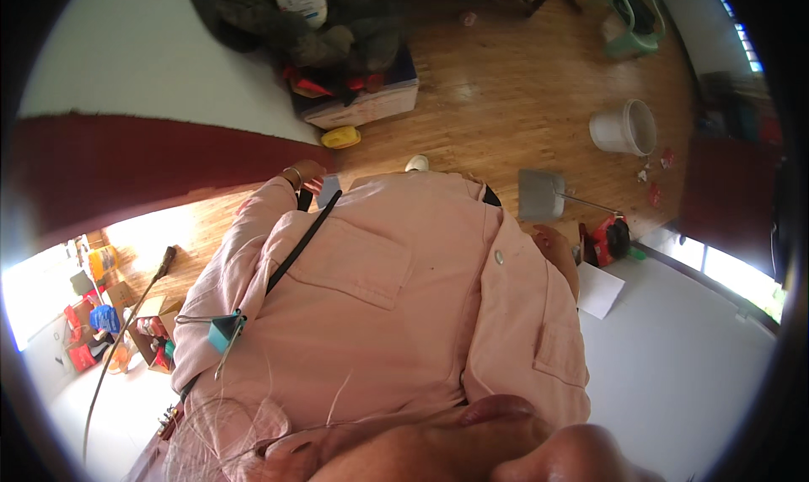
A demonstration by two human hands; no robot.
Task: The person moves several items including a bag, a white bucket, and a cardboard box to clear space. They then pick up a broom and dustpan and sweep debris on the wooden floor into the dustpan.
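Note:
My left hand (310, 174), with a bracelet at its wrist, hangs beside my pink jacket (396, 263). A flat grey-blue thing (329, 190) shows right by its fingers; whether they grip it is unclear. On the other side, my right hand (552, 246) hangs low past the sleeve, its fingers loosely stretched, with nothing visible in them. Beyond that hand a grey dustpan (541, 194) with a thin long handle rests on the wooden floor. A black strap (303, 242) crosses the jacket, and a teal clip-like piece (223, 334) hangs at the left shoulder.
Ahead stand a white bucket (619, 130), a green chair (634, 27) and a box (371, 107) below a dark clothing heap (337, 35). A yellow container (340, 137) lies by the wall. Cardboard boxes (152, 326) fill the left. White paper (600, 290) is at right.

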